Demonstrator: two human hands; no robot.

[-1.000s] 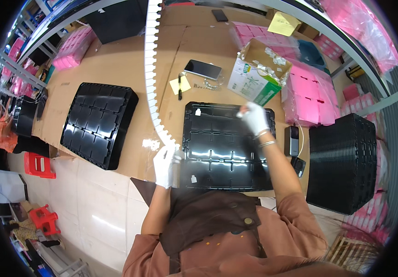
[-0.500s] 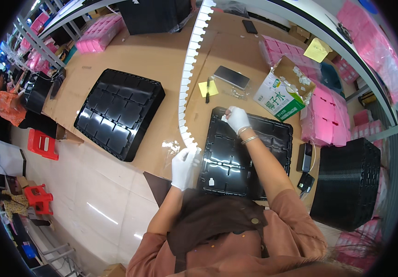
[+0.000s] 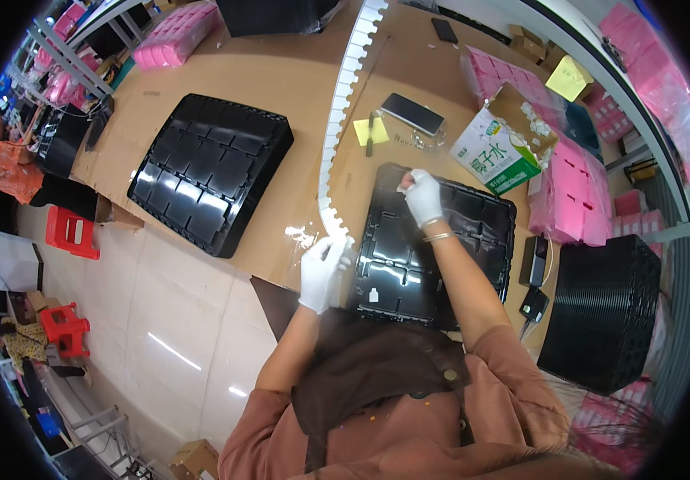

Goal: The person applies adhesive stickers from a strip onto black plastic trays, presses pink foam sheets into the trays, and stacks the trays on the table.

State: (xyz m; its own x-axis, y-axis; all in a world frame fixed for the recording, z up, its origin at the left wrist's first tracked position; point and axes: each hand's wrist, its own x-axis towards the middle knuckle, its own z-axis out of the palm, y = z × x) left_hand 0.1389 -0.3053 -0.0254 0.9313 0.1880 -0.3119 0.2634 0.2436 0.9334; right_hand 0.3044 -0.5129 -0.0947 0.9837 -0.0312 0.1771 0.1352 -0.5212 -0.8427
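My left hand (image 3: pixel 322 274), in a white glove, pinches the near end of a long strip of white notched labels (image 3: pixel 347 88). The strip runs away from me over the table. Also gloved, my right hand (image 3: pixel 423 200) is closed over the far left part of a black plastic tray (image 3: pixel 473 210) with shallow compartments. A small white piece shows at its fingertips, mostly hidden. One loose white label (image 3: pixel 374 295) lies in the tray's near left part. White scraps (image 3: pixel 301 236) are scattered beside my left hand.
A second black tray stack (image 3: pixel 213 172) stands at left. Near the right tray are a phone (image 3: pixel 413 114), a yellow note (image 3: pixel 371 132) with a dark pen-like tool, an open carton (image 3: pixel 497 148), pink packs (image 3: pixel 570 192) and stacked black trays (image 3: pixel 601 312). A person in orange (image 3: pixel 15 172) sits far left.
The whole view has shifted, so the table things sit higher in the picture. My right hand has drawn slightly nearer over the tray. My left hand stays at the strip's end.
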